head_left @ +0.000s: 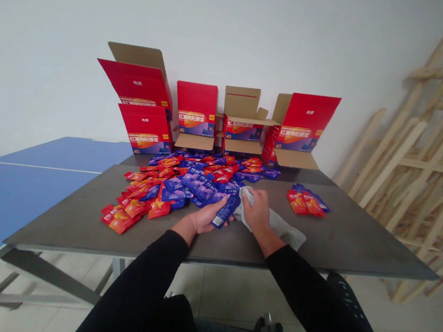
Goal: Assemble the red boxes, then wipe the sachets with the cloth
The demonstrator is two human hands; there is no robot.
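Observation:
My left hand [206, 217] is closed around a blue drink pouch [226, 209], held tilted just above the near part of the grey table [180, 241]. A whitish cloth [284, 228] is bunched in my right hand [257, 209], pressed against the pouch's upper end, while its loose end trails to the right across the tabletop. Just beyond my hands spreads a heap of red pouches [134, 207] and blue pouches [203, 184]. Off to the right lies a small separate group of red pouches [306, 203] with blue ones behind.
Along the wall stand several red cartons with raised flaps, among them a left carton [148, 138] and a right carton [300, 135]. A blue ping-pong table [41, 187] adjoins on the left. Wooden easels [427, 164] lean at the right.

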